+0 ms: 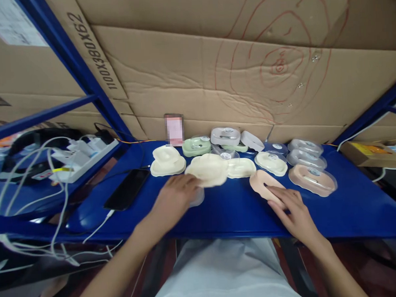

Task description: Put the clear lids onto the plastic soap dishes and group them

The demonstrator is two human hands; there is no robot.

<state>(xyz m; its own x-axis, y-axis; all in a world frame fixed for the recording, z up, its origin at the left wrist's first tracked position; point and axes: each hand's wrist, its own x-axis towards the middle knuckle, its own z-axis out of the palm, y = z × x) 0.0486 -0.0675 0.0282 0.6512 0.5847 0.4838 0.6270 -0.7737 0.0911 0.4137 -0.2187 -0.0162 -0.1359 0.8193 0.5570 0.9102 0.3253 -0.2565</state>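
My left hand is closed on the left edge of a cream oval dish, which looks slightly blurred. Below that dish, a clear plastic lid shows partly behind my fingers. My right hand grips a peach oval dish, tilted, with the fingers over its near right end. Close by on the right rests another peach dish under a clear cover. Between the hands and behind them lie more cream dishes, one a cream dish and one a lidded cream dish.
Stacked cream pieces, a green dish, a lilac dish and clear lids line the back of the blue table. A black phone and a cabled power strip are at left. Cardboard walls the back.
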